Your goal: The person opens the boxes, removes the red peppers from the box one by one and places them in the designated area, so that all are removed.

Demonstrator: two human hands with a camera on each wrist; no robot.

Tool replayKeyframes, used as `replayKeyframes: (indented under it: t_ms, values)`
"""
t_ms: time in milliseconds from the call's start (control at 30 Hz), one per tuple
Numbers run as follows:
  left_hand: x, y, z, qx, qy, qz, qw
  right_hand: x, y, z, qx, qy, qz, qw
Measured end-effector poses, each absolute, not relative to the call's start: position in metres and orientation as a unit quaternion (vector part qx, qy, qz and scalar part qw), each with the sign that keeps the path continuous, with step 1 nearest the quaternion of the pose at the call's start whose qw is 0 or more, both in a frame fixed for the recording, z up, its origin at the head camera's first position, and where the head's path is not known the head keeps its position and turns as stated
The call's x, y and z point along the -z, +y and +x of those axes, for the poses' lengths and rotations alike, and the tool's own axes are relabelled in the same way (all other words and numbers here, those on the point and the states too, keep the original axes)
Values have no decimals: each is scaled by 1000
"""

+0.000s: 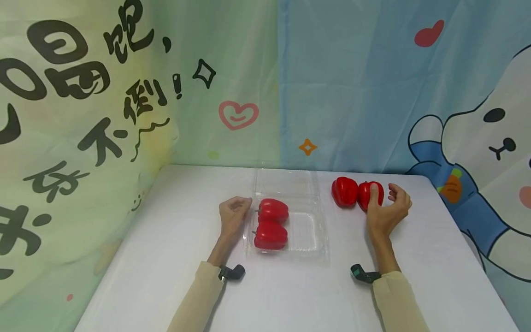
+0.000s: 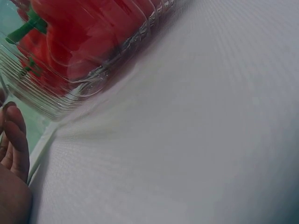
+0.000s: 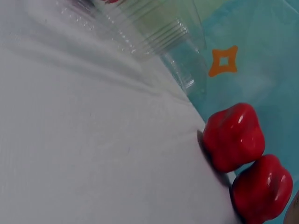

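A clear plastic clamshell box [image 1: 307,230] lies with its lid folded back. Two red bell peppers [image 1: 271,223] lie side by side in its left half, green stems showing in the left wrist view. At the box's left edge, my left hand [image 1: 233,214] pinches the rim between thumb and curled fingers. Two more red bell peppers stand to the right of the box, the left one [image 1: 345,192] touching the right one [image 1: 363,196]. My right hand [image 1: 385,212] is at the right one, its thumb overlapping that pepper and its loosely bent fingers spread away to the right.
The box's transparent lid [image 1: 286,183] reaches toward the table's back edge. A white cloth covers the table [image 1: 298,295]. Printed curtains [image 1: 344,92] hang right behind it and along the left side. Each wrist carries a small dark camera [image 1: 365,274].
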State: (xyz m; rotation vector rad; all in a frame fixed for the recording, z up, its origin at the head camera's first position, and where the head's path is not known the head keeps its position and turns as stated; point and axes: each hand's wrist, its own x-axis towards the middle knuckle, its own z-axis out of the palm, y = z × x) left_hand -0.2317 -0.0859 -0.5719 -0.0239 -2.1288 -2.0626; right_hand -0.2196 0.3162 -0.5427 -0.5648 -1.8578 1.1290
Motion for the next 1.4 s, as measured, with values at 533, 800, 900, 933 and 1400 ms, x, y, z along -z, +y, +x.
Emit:
replayKeyframes:
  t_ms: [533, 800, 900, 933, 1400]
  values:
    - [574, -87, -234, 697, -711, -14, 92, 520, 297, -207, -435, -803, -89, 397]
    - [574, -86, -234, 693, -715, -14, 92, 518, 286, -203, -420, -817, -29, 393]
    - [574, -86, -234, 692, -716, -12, 90, 517, 283, -203, -424, -817, -8, 392]
    - [574, -86, -234, 690, -718, -12, 90, 517, 282, -203, -425, -816, 1, 391]
    - [572, -86, -232, 679, -729, -7, 88, 514, 264, -194, -458, -822, 69, 330]
